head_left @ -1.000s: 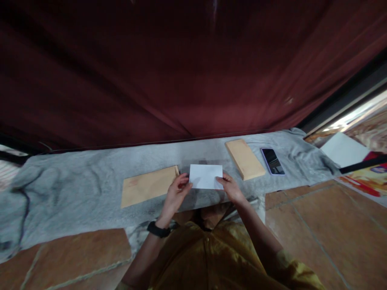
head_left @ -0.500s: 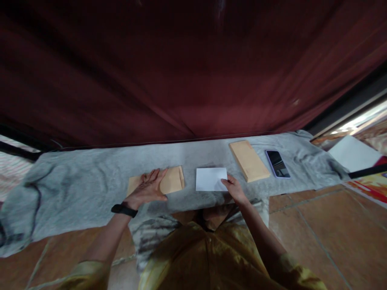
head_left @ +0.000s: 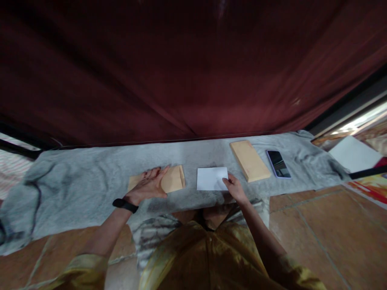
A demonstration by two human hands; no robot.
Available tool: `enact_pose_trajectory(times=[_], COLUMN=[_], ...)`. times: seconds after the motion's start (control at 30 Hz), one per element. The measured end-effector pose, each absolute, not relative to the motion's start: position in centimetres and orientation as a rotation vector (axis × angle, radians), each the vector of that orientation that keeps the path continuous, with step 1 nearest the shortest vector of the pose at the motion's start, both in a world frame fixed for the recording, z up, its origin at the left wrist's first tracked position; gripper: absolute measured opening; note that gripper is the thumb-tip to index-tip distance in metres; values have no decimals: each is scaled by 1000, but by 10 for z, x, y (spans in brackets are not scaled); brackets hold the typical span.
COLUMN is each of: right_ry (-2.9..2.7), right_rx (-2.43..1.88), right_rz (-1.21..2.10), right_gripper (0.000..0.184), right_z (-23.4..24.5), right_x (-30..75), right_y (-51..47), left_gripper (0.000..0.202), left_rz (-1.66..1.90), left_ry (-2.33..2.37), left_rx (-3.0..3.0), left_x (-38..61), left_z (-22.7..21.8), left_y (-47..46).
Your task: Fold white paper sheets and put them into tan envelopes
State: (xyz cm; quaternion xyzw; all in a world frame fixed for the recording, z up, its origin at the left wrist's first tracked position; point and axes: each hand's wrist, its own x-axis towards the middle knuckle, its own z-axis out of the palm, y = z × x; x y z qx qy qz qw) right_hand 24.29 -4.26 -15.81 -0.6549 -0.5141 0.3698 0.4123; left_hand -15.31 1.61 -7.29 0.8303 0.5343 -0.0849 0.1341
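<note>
A brown paper envelope [head_left: 173, 179] lies on the grey cloth, its flap end towards the right. Over its left part my left hand [head_left: 149, 185] rests palm down, fingers spread near the upper edge and the thumb at the lower edge. My right hand [head_left: 234, 187] pinches the lower right corner of a white sheet of paper [head_left: 211, 179] between thumb and fingers. This paper lies flat or just above the cloth; I cannot tell which. To the right of that hand is a stack of brown envelopes [head_left: 250, 161].
A phone in a purple case [head_left: 278, 164] lies right of the stack. Grey cloth [head_left: 90, 177] covers the long narrow surface. Behind it hangs a dark red curtain [head_left: 193, 80]. Tiled floor [head_left: 326, 225] shows in front, and a white sheet [head_left: 353, 153] is at the far right.
My left hand has settled onto the envelope, its thumb drawn in to the lower edge. My right hand still holds the white paper; the view has shifted slightly.
</note>
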Motion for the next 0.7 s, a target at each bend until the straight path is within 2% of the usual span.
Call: enact_pose_trajectory(times=[0.1,0.23,0.3,0.37,0.47,0.53,0.7], right_ry=[-1339,-1461,-1524,-1551,-1483,-1420,-1412], right_rx=[-1731,-1815,-1775,-1641,-1408,-1336,-1300], right_rz=[807,428,337,495,1003,1221,1407], right_gripper=[39,50,50,45,36,29,14], right_z=[-156,-138,-126,-118,-119,-126,-141], right_x=[246,243,227,198,139,103,63], right_y=[-46,-47,-43,-34,-17,-6,12], left_gripper=[121,122,122,121,123,124,125], left_rz=[-198,-174,-186,-206,-230,-230,-163], left_ry=[1529,1507,1512,1521,1545,1563,1559], left_rx=[2450,2430,2424,2420,2394,2373,2377], left_x=[-156,-158,-157,-156,-154,-154,-158], left_z=[-77,-80,-80,-79,-78,-78,-85], left_y=[18,19,20,20,20,18,16])
